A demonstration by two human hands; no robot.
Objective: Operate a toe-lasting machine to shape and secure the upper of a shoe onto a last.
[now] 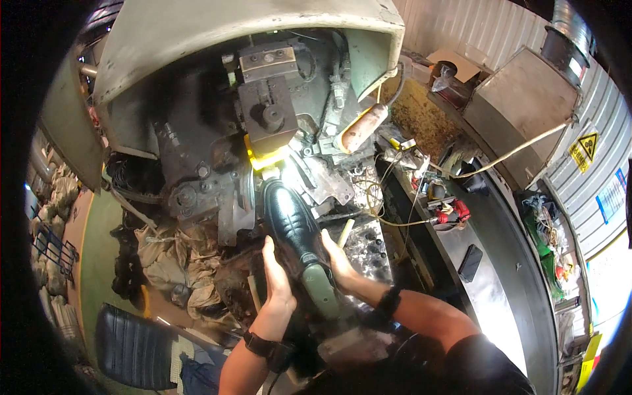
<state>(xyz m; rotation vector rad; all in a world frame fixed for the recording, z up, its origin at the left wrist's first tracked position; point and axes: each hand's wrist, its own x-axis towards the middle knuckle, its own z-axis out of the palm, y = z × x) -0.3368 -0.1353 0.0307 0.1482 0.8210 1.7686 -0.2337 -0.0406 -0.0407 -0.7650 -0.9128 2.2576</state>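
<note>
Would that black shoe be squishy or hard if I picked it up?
Probably hard: the shoe looks taut and smooth, with a green block sticking out of its near end. It may be heavier than a plain shoe, since that block looks solid. Its shiny surface might feel slippery.

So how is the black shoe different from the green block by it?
The black shoe is shiny, while the green block looks duller. The shoe looks longer; the block's visible part is shorter. The shoe is up by the machine; the block is nearer the person. Both lie in one line, between the left hand and right hand.
</note>
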